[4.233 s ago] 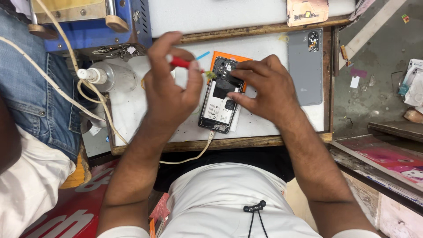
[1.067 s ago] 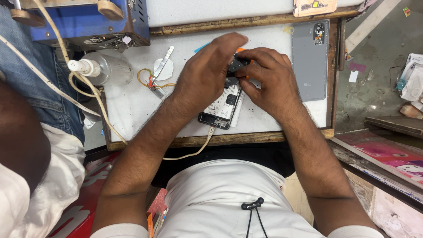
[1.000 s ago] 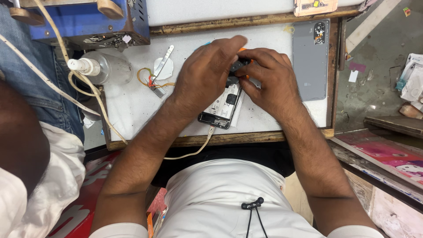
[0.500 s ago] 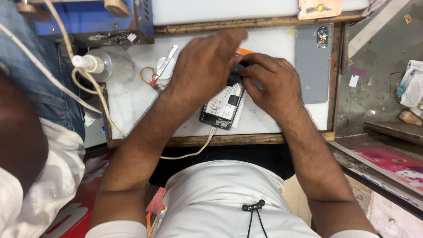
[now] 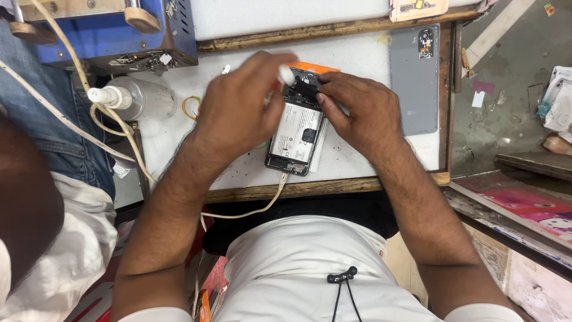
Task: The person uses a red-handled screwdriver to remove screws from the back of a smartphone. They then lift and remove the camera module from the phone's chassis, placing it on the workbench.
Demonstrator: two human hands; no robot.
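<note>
An opened phone (image 5: 295,138) with its back off lies on the white work mat (image 5: 357,59), battery showing, and a pale cable (image 5: 271,203) is plugged into its lower end. My right hand (image 5: 360,110) grips the phone's upper end, fingertips on the dark parts near the camera. My left hand (image 5: 241,110) hovers just left of the phone and pinches a small white-tipped tool (image 5: 286,74) above the phone's top corner. An orange piece (image 5: 310,65) shows under the top of the phone.
The grey back cover (image 5: 414,77) lies at the mat's right. A clear bottle (image 5: 131,98) and a blue machine (image 5: 107,36) stand at the left. Cream cables (image 5: 107,128) trail past them. Another person's jeans and sleeve (image 5: 53,250) fill the far left.
My left hand has slid left off the phone's top and now shows a white-tipped tool between its fingers. My right hand stays on the phone's upper end.
</note>
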